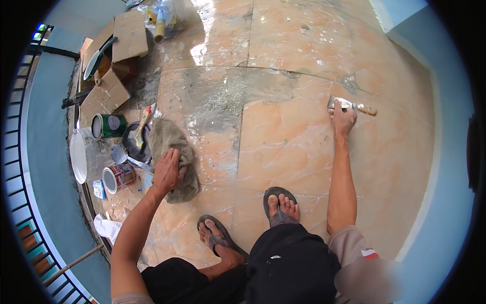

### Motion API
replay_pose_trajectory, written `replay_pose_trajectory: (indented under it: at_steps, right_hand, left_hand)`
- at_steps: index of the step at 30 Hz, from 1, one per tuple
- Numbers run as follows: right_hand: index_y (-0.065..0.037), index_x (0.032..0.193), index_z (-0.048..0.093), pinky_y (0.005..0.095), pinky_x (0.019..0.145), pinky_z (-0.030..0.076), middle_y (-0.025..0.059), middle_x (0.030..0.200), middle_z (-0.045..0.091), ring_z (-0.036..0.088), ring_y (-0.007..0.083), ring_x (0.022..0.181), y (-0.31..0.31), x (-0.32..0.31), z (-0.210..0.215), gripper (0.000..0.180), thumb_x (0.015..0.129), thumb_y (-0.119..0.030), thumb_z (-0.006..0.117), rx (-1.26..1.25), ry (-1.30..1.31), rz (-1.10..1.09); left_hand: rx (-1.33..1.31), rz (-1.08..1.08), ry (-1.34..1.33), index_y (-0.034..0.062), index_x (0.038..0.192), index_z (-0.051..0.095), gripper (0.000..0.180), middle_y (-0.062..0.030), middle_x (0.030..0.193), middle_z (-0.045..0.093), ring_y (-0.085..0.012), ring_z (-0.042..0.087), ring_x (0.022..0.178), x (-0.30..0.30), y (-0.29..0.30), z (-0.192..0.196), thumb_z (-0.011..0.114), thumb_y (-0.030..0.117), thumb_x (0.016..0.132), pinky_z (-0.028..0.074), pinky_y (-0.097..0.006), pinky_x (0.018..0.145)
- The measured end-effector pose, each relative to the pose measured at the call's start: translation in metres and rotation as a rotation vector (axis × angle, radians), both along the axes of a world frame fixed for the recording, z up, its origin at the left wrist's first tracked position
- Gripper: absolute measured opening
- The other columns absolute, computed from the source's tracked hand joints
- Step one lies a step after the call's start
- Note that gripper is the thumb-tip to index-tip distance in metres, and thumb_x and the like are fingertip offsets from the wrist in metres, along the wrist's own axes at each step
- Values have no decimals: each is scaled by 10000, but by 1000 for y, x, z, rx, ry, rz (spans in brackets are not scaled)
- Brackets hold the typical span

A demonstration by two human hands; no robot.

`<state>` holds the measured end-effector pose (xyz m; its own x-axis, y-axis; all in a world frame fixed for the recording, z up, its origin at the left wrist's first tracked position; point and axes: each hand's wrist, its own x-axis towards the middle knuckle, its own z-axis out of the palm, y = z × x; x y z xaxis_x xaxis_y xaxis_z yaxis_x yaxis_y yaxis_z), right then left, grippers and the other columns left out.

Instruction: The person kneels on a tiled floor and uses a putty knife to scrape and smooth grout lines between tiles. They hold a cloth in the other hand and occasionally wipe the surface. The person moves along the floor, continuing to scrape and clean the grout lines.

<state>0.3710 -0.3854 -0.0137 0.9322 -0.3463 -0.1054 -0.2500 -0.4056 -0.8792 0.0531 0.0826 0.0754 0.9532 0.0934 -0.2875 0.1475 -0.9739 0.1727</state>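
Note:
On the left, my left hand (169, 171) grips a bunched grey-brown cloth (174, 134) against the tiled floor, fingers curled into its folds. Far to the right, my right hand (343, 120) has its fingers closed on a paintbrush (349, 104) low over the tiles. That brush has a pale, paint-marked metal band and a worn wooden handle end (368, 109) pointing right; its dark tip is partly behind my fingers. Beside the cloth, a second brush (143, 124) lies across a dark round tray (132, 136), with a grey-blue scoop-like tool (121, 154) next to it.
A green can (112, 125), a red-and-white can (120, 178), a clear tub (83, 156) and an open cardboard box (130, 36) line the left side. A white cloth (107, 227) lies nearer. Blue walls (430, 152) bound the floor (293, 147), which has grey residue and pale specks.

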Motion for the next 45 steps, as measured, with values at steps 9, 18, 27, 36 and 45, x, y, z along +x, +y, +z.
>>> replay_pose_trajectory:
  at_steps: [9,18,27,36,45]
  right_hand:
    - [34,739,707,387,592,576,140,636,732,743,226,581,91,-13,-11,341,969,-218,700,-141,-99,312]
    - [49,771,701,375,564,573,154,604,707,724,262,530,114,-29,-10,323,971,-205,704,-35,-122,251]
    - [58,795,704,369,523,563,142,608,709,727,238,530,108,-22,-8,324,989,-200,678,-47,-58,172]
    - [64,772,691,378,572,586,181,646,723,726,252,533,113,-24,-8,326,975,-191,690,-52,-9,194]
    - [66,754,687,383,592,577,162,611,716,718,266,518,102,-16,-4,379,971,-244,691,-123,3,170]
  left_hand:
    - [-23,6,-80,19,1137,509,473,-202,1082,565,-426,573,1047,8,1,-17,784,150,775,484,-518,866]
    - [-7,13,-61,36,1094,503,444,-182,1058,547,-413,568,1033,11,-1,-17,784,146,768,484,-510,854]
    - [-7,18,-60,38,1115,513,458,-178,1066,546,-406,568,1034,12,-2,-18,788,152,766,482,-499,874]
    - [21,19,-49,38,1130,519,479,-171,1075,558,-397,577,1051,10,0,-18,802,162,764,489,-486,883]
    - [-34,51,-16,16,1122,510,462,-203,1095,558,-431,566,1068,8,-6,-16,775,135,761,478,-506,891]
